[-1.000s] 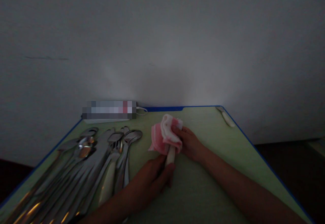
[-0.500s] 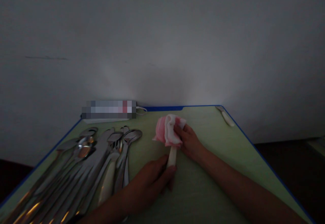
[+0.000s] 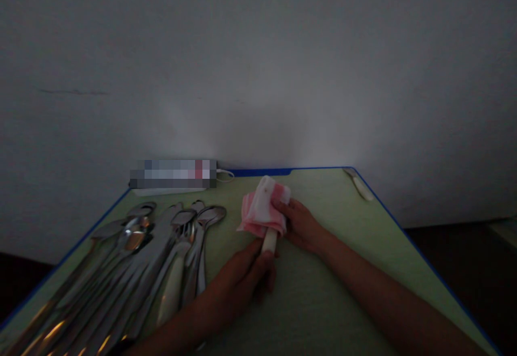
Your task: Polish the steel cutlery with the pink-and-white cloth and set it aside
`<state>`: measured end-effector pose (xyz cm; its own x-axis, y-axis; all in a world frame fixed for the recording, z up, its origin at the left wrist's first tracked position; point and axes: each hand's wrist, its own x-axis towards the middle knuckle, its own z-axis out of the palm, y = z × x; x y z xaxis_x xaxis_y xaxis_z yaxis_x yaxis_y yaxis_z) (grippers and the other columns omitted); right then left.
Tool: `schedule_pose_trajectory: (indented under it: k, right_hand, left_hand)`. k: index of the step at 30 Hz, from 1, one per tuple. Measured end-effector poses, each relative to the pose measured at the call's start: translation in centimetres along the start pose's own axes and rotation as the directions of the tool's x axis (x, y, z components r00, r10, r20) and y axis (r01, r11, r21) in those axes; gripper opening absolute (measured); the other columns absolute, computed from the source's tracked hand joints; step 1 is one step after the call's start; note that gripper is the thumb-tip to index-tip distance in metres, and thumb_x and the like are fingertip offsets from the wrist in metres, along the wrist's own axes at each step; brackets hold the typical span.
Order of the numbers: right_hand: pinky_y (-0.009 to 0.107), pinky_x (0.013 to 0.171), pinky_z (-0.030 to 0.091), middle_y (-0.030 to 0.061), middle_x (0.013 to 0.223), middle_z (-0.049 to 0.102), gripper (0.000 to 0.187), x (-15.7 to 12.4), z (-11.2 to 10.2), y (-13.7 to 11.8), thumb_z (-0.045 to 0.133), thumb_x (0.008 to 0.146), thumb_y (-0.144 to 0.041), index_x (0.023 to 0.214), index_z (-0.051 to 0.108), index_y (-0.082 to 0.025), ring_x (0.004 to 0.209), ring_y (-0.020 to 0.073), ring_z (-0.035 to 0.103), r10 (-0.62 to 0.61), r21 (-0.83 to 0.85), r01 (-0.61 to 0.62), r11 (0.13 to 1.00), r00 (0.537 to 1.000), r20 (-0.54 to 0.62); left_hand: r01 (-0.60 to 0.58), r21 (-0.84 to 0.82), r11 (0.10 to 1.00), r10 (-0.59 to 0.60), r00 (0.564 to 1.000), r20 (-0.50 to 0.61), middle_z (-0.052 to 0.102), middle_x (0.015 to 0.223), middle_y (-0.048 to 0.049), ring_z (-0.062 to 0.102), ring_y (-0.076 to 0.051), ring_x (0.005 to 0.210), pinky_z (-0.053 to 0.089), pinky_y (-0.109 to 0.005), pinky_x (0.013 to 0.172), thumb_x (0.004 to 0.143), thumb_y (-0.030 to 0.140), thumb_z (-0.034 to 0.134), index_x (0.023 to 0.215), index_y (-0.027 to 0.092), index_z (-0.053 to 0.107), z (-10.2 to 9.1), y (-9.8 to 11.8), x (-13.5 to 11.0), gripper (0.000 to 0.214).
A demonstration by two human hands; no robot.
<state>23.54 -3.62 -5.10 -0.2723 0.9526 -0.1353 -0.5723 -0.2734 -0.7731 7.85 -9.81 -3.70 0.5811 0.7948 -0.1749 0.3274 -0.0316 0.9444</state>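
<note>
My left hand (image 3: 252, 275) is closed round the white handle (image 3: 269, 242) of a utensil whose far end is hidden inside a pink-and-white cloth (image 3: 264, 208). From the right, my right hand (image 3: 297, 221) grips that cloth, thumb on top, wrapping it about the hidden end. Left of my hands lies a spread of metal cutlery, among it a fork with a white handle (image 3: 173, 286), a spoon (image 3: 212, 214) and a shiny round-bowled spoon (image 3: 137, 225).
A green tabletop (image 3: 323, 194) with a blue edge stands against a grey wall (image 3: 258, 65). At its back left sits a blurred-out box (image 3: 173, 175) with a white cord. A white-handled utensil (image 3: 361, 186) lies in the far right corner.
Both hands have shifted slightly, the cloth and handle moving a little up and left. The cloth is folded differently over the utensil's end. The cutlery has stayed put.
</note>
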Motion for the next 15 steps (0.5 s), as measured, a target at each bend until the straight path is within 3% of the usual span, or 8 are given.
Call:
schedule_pose_trajectory:
  k: [5, 9, 12, 15]
  right_hand:
    - [0.024, 0.065, 0.044, 0.0016, 0.076, 0.064, 0.033, -0.50, -0.03, -0.29, 0.073, 0.062, -0.031, 0.089, 0.061, -0.014, 0.066, 0.0117, 0.057, 0.036, -0.051, -0.028, 0.998, 0.985, 0.172]
    - [0.024, 0.064, 0.044, 0.0019, 0.074, 0.065, 0.032, -0.63, -0.17, -0.12, 0.074, 0.060, -0.028, 0.087, 0.063, -0.013, 0.066, 0.0119, 0.058, 0.064, -0.113, -0.042, 0.993, 0.977, 0.203]
    - [0.023, 0.060, 0.043, 0.0016, 0.067, 0.064, 0.022, -0.48, -0.11, 0.19, 0.070, 0.064, -0.028, 0.077, 0.063, -0.011, 0.059, 0.0107, 0.056, 0.060, -0.102, -0.048, 0.994, 0.991, 0.117]
    - [0.023, 0.056, 0.043, -0.0001, 0.057, 0.061, 0.017, -0.09, 0.19, 0.45, 0.066, 0.067, -0.029, 0.064, 0.061, -0.013, 0.053, 0.0105, 0.053, 0.031, 0.012, -0.030, 0.999, 0.996, -0.084]
  left_hand:
    - [0.114, -0.037, 0.993, -0.116, 0.992, -0.056, 0.047, 0.051, 0.0038, 0.042, -0.008, 0.042, 0.033, -0.019, 0.043, 0.090, 0.046, 0.028, 0.065, 0.016, 0.050, 0.09, -0.13, 0.49, 0.045]
    - [0.146, 0.005, 0.989, -0.146, 0.988, -0.059, 0.046, 0.044, 0.0033, 0.041, -0.009, 0.039, 0.032, -0.020, 0.042, 0.090, 0.045, 0.025, 0.057, 0.016, 0.050, 0.03, 0.39, 0.62, 0.051]
    - [0.094, 0.089, 0.992, -0.088, 0.994, -0.064, 0.049, 0.047, 0.0030, 0.045, -0.010, 0.043, 0.036, -0.020, 0.048, 0.090, 0.045, 0.029, 0.057, 0.017, 0.050, 0.09, 0.49, 0.53, 0.048]
    - [0.060, 0.157, 0.986, -0.051, 0.997, -0.062, 0.052, 0.051, 0.0030, 0.049, -0.010, 0.048, 0.037, -0.021, 0.051, 0.090, 0.045, 0.033, 0.062, 0.017, 0.050, 0.12, 0.56, 0.39, 0.043]
